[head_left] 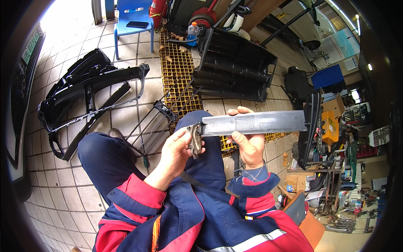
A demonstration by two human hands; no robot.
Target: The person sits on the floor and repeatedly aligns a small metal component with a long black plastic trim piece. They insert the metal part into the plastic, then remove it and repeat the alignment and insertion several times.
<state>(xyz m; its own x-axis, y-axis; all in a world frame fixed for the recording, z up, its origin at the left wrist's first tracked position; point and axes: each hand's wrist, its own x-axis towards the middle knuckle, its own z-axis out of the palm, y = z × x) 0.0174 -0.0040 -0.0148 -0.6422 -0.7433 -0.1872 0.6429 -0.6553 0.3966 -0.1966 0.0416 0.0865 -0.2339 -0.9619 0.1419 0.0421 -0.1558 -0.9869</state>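
Above my lap I hold a long flat grey plastic slat (268, 122) with a gridded patch on its face. My right hand (251, 152) is closed round its middle, thumb along the near edge and fingers behind it. My left hand (175, 152) pinches a small brownish, dirty metal-looking bracket (194, 142) between thumb and fingers. This bracket meets the slat's left end; whether the two are fastened together I cannot tell. The fingertips of my left hand are partly hidden behind the bracket.
Black plastic frame parts (90, 94) lie on the tiled floor at left, near a car front (25, 96). A yellow floor grating (172, 59) runs ahead, beside a large black panel (235, 63). A blue chair (132, 17) bears a phone. Tools (342, 222) crowd the right.
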